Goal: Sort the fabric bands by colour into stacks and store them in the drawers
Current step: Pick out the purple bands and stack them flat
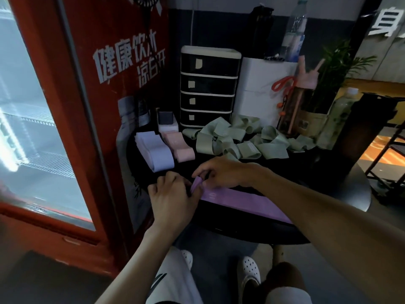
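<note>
- Purple band (245, 202) lies flat on the table (306, 170), near the front edge. Its left end is lifted and doubled over between both hands.
- L hand (173, 200): fingers curled, and the band end seems to be pinched at the tips, though the contact is partly hidden.
- R hand (225, 174): the folded end is pinched from above by thumb and fingertips.
- Risk: the fold is held by fingertips only. If one pinch is eased, the end can spring open and the fold is lost.
- Risk: the R forearm is laid over the band's far part, close to the edge. If the arm is dragged back, the band can be swept off the table.
- Risk: the lilac stack (156, 151) and pink stack (180, 147) sit just beyond the L hand. They can be knocked askew by a careless lift of the wrist.
- Risk: the light is dim and purple and lilac are close in hue, so the band can be put on the wrong stack.
- Risk: the green pile (228, 139) is loose and tangled, and it reaches the bottles (293, 106) at the back. One can be tipped if a band is tugged hard.
- Drawers (208, 88) all look pushed in, so a free hand is needed to open one. A stack carried one-handed can slide apart.
</note>
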The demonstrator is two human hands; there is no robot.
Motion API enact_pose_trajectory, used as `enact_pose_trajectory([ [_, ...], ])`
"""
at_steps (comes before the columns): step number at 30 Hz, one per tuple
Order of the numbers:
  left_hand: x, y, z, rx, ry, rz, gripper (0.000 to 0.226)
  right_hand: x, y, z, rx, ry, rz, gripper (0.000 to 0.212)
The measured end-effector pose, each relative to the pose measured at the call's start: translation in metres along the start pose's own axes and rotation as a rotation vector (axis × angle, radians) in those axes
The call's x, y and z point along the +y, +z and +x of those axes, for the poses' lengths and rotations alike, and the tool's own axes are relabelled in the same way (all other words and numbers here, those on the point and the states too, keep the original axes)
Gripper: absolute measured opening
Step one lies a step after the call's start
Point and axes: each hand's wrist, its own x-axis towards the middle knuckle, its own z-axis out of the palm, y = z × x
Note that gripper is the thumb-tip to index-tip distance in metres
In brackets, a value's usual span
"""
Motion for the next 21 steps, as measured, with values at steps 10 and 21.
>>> enact_pose_trajectory([
  [10, -0.005, -0.003, -0.004, -0.012, -0.037, -0.139, 0.034, -0.003, 0.002, 0.004, -0.006, 0.021, -0.062, 0.015],
  [21, 0.011, -0.024, 0.011, -0.211, -0.190, -0.493, 0.025, 0.000, -0.009, -0.010, 0.153, -0.045, 0.178, 0.009],
])
